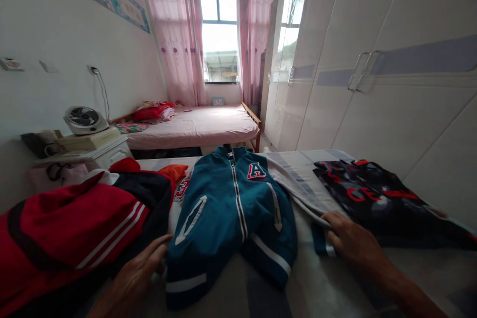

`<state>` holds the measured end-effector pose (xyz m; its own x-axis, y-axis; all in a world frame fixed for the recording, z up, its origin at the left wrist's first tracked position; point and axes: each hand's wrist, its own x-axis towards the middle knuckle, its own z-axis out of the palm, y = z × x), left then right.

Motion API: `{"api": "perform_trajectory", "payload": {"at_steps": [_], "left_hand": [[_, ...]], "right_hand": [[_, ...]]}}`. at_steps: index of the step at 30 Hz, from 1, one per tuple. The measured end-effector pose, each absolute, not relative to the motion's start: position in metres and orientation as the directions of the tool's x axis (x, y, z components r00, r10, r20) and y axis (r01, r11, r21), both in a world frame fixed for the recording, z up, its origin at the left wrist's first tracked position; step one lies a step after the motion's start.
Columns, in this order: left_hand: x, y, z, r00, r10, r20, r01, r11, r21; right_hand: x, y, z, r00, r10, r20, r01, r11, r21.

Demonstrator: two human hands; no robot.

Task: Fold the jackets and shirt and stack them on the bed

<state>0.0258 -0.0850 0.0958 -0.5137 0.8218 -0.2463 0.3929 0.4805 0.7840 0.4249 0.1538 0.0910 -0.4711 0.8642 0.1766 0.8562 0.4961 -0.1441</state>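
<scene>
Teal jacket [219, 198] front and centre, lying face up on the striped sheet [316, 157], collar to the far side, hem to the near, zip running down the middle! It sits between the red garment [112, 213] on the left and the dark printed garment [368, 191] on the right, spread flat, it seems, so both sides are within reach. Now the right hand [354, 241]: fingers closed on the pale sleeve [288, 185] just above its cuff [320, 241], holding it out to the right, probably to keep it straight. That forearm slants in from the near right, knuckles up. Over on the left, the left hand [143, 258] reaches in low, fingers pointing far beside the hem; whether it's pinching cloth, I can't tell.
</scene>
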Motion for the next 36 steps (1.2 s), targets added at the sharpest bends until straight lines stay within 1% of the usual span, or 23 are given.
{"api": "perform_trajectory", "payload": {"at_steps": [1,3,5,7,8,10,12,13,15,17,20,21,22,23,24,25,27,28,29,30,32,34,36], "left_hand": [[0.023,-0.084,0.093,-0.520,0.817,-0.249,0.370,0.478,0.797],[0.017,-0.080,0.086,-0.512,0.826,-0.236,0.379,0.463,0.801],[0.013,-0.074,0.080,-0.495,0.849,-0.184,0.452,0.432,0.780],[0.012,-0.066,0.074,-0.477,0.870,-0.121,0.531,0.395,0.750],[0.012,-0.062,0.072,-0.474,0.876,-0.092,0.555,0.378,0.741],[0.016,-0.054,0.072,-0.460,0.885,-0.068,0.584,0.359,0.728],[0.018,-0.048,0.080,-0.448,0.894,-0.031,0.625,0.338,0.704],[0.018,-0.047,0.089,-0.443,0.896,0.017,0.663,0.315,0.679],[0.014,-0.047,0.114,-0.433,0.887,0.161,0.768,0.270,0.580],[0.002,-0.051,0.145,-0.444,0.833,0.329,0.867,0.308,0.391],[-0.018,-0.060,0.185,-0.467,0.705,0.534,0.853,0.518,0.062],[-0.021,-0.063,0.192,-0.461,0.665,0.588,0.823,0.569,0.002],[-0.022,-0.067,0.193,-0.451,0.633,0.630,0.806,0.591,-0.017],[-0.020,-0.070,0.189,-0.451,0.618,0.644,0.813,0.582,0.011],[-0.016,-0.073,0.180,-0.475,0.624,0.621,0.834,0.545,0.090],[-0.009,-0.076,0.168,-0.517,0.652,0.555,0.846,0.486,0.218],[0.006,-0.081,0.137,-0.575,0.773,0.269,0.748,0.364,0.555],[0.013,-0.082,0.122,-0.556,0.823,0.117,0.641,0.335,0.690],[0.020,-0.082,0.109,-0.525,0.851,-0.004,0.527,0.329,0.783],[0.025,-0.082,0.099,-0.501,0.861,-0.083,0.429,0.331,0.840],[0.035,-0.077,0.089,-0.496,0.851,-0.171,0.292,0.349,0.891],[0.043,-0.070,0.091,-0.482,0.842,-0.244,0.176,0.366,0.914],[0.052,-0.063,0.101,-0.395,0.865,-0.308,0.053,0.356,0.933]], "right_hand": [[0.430,0.163,0.102,-0.447,0.866,0.223,0.867,0.481,-0.131],[0.440,0.183,0.131,-0.355,0.837,0.416,0.907,0.416,-0.063],[0.448,0.198,0.157,-0.253,0.762,0.596,0.957,0.288,0.037],[0.450,0.204,0.170,-0.229,0.692,0.684,0.970,0.218,0.105],[0.446,0.203,0.169,-0.257,0.664,0.702,0.963,0.239,0.126],[0.432,0.191,0.156,-0.335,0.627,0.703,0.926,0.357,0.123],[0.413,0.171,0.133,-0.389,0.678,0.624,0.873,0.488,0.014],[0.403,0.161,0.121,-0.399,0.747,0.531,0.849,0.519,-0.093],[0.387,0.144,0.101,-0.437,0.857,0.274,0.800,0.510,-0.316],[0.378,0.136,0.088,-0.471,0.880,0.067,0.764,0.445,-0.467],[0.372,0.137,0.080,-0.423,0.902,-0.089,0.706,0.267,-0.656],[0.371,0.138,0.079,-0.394,0.908,-0.143,0.657,0.169,-0.735],[0.369,0.138,0.078,-0.369,0.906,-0.206,0.583,0.053,-0.811],[0.368,0.137,0.078,-0.352,0.897,-0.267,0.491,-0.066,-0.869],[0.368,0.135,0.078,-0.340,0.884,-0.322,0.392,-0.179,-0.903],[0.367,0.132,0.078,-0.328,0.869,-0.370,0.298,-0.276,-0.914],[0.369,0.124,0.082,-0.344,0.835,-0.429,0.142,-0.406,-0.903],[0.370,0.120,0.085,-0.387,0.814,-0.433,0.079,-0.438,-0.895],[0.371,0.116,0.088,-0.438,0.795,-0.421,0.023,-0.458,-0.889],[0.371,0.113,0.091,-0.483,0.778,-0.401,-0.030,-0.473,-0.881],[0.369,0.107,0.096,-0.532,0.750,-0.392,-0.090,-0.511,-0.855],[0.362,0.103,0.096,-0.519,0.718,-0.463,-0.045,-0.564,-0.825],[0.350,0.101,0.095,-0.520,0.697,-0.493,0.046,-0.554,-0.831]]}}
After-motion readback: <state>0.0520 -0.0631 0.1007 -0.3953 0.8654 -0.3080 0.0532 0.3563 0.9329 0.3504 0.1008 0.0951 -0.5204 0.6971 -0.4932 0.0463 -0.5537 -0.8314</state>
